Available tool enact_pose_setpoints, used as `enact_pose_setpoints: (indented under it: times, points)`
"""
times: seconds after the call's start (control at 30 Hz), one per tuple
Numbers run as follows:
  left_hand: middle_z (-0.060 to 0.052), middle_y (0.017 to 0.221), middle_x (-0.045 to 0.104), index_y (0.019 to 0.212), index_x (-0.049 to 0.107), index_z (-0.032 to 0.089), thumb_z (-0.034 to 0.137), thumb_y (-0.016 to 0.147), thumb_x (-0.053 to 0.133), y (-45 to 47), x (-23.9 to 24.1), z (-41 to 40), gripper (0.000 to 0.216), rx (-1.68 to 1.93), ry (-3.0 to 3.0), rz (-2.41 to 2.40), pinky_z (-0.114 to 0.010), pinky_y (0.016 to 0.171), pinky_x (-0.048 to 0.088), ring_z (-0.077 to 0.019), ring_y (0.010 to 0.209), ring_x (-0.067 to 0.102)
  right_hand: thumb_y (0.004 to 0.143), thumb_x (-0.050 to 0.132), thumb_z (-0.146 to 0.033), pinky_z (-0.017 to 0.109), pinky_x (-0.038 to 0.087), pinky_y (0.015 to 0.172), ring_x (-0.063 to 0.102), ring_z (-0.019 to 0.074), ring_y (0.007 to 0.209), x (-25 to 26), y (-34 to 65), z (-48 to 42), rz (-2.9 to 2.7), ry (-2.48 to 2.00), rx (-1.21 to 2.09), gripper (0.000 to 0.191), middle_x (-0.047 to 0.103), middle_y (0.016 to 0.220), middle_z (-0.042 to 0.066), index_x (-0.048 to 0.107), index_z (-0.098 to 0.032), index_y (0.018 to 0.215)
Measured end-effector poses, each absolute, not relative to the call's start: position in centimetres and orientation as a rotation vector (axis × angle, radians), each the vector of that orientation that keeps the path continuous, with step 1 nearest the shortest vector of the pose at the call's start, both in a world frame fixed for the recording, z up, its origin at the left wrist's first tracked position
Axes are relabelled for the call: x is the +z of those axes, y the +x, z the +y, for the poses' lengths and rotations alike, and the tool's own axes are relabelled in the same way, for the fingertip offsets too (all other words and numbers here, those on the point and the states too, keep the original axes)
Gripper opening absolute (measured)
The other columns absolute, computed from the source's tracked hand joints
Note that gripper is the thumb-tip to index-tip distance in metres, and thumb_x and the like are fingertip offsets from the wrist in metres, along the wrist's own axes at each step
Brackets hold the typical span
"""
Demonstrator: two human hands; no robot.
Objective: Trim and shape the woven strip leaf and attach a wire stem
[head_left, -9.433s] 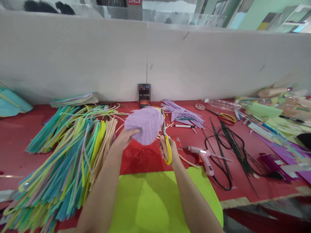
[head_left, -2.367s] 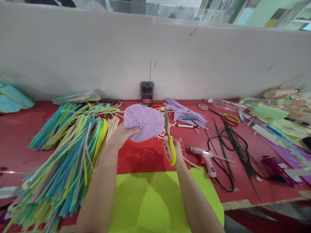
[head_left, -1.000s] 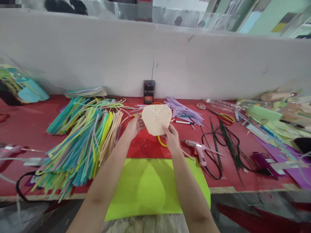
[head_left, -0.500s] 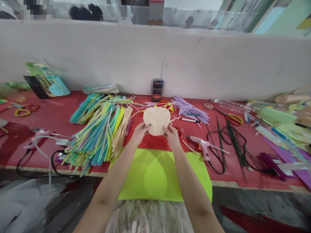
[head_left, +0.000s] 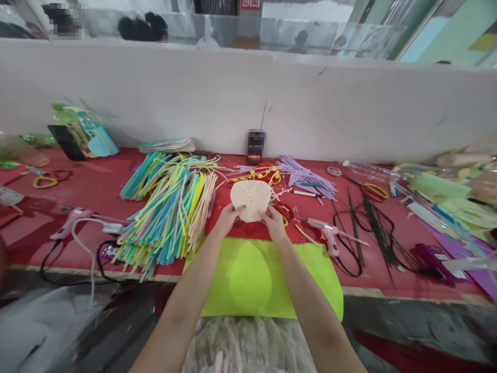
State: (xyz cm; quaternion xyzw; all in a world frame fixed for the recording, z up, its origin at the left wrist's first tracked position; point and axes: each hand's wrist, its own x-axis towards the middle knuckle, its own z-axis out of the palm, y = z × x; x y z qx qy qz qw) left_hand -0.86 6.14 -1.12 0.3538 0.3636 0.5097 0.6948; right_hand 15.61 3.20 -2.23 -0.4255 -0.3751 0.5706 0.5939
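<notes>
Both my hands hold a cream, heart-shaped woven piece (head_left: 251,197) up over the red table (head_left: 93,186). My left hand (head_left: 229,217) grips its lower left edge, fingers closed on it. My right hand (head_left: 274,223) pinches its lower right edge. Yellow-handled scissors (head_left: 282,213) lie on the table just right of my right hand. A lime green sheet (head_left: 256,280) lies under my forearms at the table's front edge.
A big pile of coloured strips (head_left: 171,207) lies left of my hands. Purple strips (head_left: 306,178) are at the back right. One pink glue gun (head_left: 328,233) with black cords lies right, another glue gun (head_left: 73,223) left. A grey partition wall (head_left: 194,98) runs behind.
The purple side of the piece has been turned away and its cream side now faces me. My right hand let go of the scissors and took the piece. The view pulled back and left.
</notes>
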Motion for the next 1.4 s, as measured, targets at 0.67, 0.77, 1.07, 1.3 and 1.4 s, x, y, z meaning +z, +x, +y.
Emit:
enact_pose_setpoints:
  times: [0.67, 0.77, 1.07, 1.3, 1.4]
  points:
    - [-0.011, 0.098, 0.070, 0.094, 0.065, 0.014, 0.054, 0.064, 0.068, -0.5, -1.2, 6.7, 0.050, 1.143, 0.737, 0.792, -0.037, 0.085, 0.049, -0.0228, 0.097, 0.063, 0.059, 0.074, -0.043, 0.036, 0.055, 0.075, 0.067, 0.0204, 0.082, -2.7, 15.6, 3.4, -0.815, -0.971, 1.276, 0.042, 0.072, 0.084, 0.001, 0.063, -0.020, 0.093]
    - [-0.009, 0.094, 0.071, 0.092, 0.066, 0.013, 0.042, 0.056, 0.077, -0.7, -1.7, 6.7, 0.047, 1.166, 0.819, 0.855, -0.037, 0.082, 0.049, -0.0228, 0.091, 0.064, 0.059, 0.075, -0.042, 0.036, 0.055, 0.075, 0.067, 0.0202, 0.081, -2.6, 15.6, 3.4, -0.833, -0.962, 1.280, 0.042, 0.072, 0.085, 0.001, 0.063, -0.019, 0.092]
    - [-0.010, 0.088, 0.072, 0.094, 0.068, 0.011, 0.044, 0.058, 0.075, -0.7, -2.0, 5.8, 0.049, 0.985, 1.092, 0.898, -0.038, 0.079, 0.049, -0.0241, 0.084, 0.064, 0.056, 0.078, -0.032, 0.036, 0.056, 0.075, 0.068, 0.0221, 0.083, -2.4, 15.6, 3.2, -0.649, -0.971, 1.211, 0.038, 0.073, 0.088, 0.004, 0.064, -0.019, 0.088]
    - [-0.010, 0.097, 0.070, 0.097, 0.067, 0.013, 0.041, 0.061, 0.074, -0.8, -1.9, 5.5, 0.046, 1.177, 1.191, 0.959, -0.037, 0.081, 0.047, -0.0239, 0.088, 0.063, 0.057, 0.078, -0.034, 0.037, 0.056, 0.075, 0.069, 0.0225, 0.079, -2.8, 15.6, 3.3, -0.723, -0.979, 1.224, 0.032, 0.073, 0.082, 0.004, 0.065, -0.019, 0.081]
    - [-0.011, 0.096, 0.071, 0.095, 0.068, 0.012, 0.040, 0.061, 0.074, -1.0, -1.5, 5.2, 0.044, 1.123, 1.209, 0.933, -0.038, 0.080, 0.048, -0.0234, 0.086, 0.063, 0.059, 0.076, -0.037, 0.035, 0.056, 0.075, 0.069, 0.0213, 0.077, -2.6, 15.7, 3.2, -0.695, -0.999, 1.204, 0.032, 0.073, 0.084, 0.005, 0.066, -0.018, 0.082]
